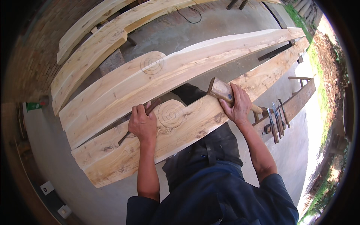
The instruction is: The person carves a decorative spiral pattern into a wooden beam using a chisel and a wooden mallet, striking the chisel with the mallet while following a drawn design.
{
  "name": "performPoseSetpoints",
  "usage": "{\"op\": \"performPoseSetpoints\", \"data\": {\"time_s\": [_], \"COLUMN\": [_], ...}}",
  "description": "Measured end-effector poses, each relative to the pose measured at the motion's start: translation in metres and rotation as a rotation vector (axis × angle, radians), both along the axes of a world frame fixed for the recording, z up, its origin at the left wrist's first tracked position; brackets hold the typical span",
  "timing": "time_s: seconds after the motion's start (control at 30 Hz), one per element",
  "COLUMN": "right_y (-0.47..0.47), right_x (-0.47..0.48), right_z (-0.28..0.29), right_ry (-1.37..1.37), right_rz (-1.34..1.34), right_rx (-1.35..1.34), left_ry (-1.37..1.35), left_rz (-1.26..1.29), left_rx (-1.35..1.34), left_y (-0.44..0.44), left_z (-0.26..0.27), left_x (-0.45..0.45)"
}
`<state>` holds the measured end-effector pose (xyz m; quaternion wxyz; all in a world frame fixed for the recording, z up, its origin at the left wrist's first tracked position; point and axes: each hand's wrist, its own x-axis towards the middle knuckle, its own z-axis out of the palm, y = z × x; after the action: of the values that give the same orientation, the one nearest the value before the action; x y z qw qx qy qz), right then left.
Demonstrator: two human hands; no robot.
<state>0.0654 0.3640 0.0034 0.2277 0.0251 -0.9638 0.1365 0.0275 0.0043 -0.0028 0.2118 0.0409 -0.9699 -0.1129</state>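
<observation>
A long pale timber plank [197, 118] lies across in front of me, marked with a spiral [170, 114] and a row of zigzag lines. My left hand [143, 123] is closed around a wood chisel [153, 106]. Its wooden handle sticks out above the fist, and the narrow blade slants down to the left, its tip at the plank's surface. Whether the tip touches the wood, I cannot tell. To the right, my right hand [238, 104] grips a wooden mallet [220, 89] where head and handle meet. The mallet lies over the plank, its handle pointing right past the near edge.
A second spiral-marked plank [197, 60] runs just beyond, with a narrow gap between. More shaped timbers [90, 56] stand farther back. On my right, a low wooden bench [302, 101] carries several chisels [277, 123] and a small dark block [267, 129]. A cable [194, 22] loops on the concrete floor.
</observation>
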Motion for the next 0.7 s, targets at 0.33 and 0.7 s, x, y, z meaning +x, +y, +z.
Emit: {"op": "performPoseSetpoints", "data": {"time_s": [0.33,0.7], "right_y": [0.0004,0.0021], "right_x": [-0.0002,0.0033], "right_z": [-0.0007,0.0], "right_ry": [0.008,0.004], "right_rz": [0.002,-0.008], "right_rx": [-0.006,-0.002], "left_ry": [-0.018,0.008], "left_rz": [0.001,-0.008], "left_rx": [0.004,-0.006], "left_y": [-0.0007,0.0022], "left_z": [-0.0009,-0.0003], "left_x": [0.0002,0.0006]}}
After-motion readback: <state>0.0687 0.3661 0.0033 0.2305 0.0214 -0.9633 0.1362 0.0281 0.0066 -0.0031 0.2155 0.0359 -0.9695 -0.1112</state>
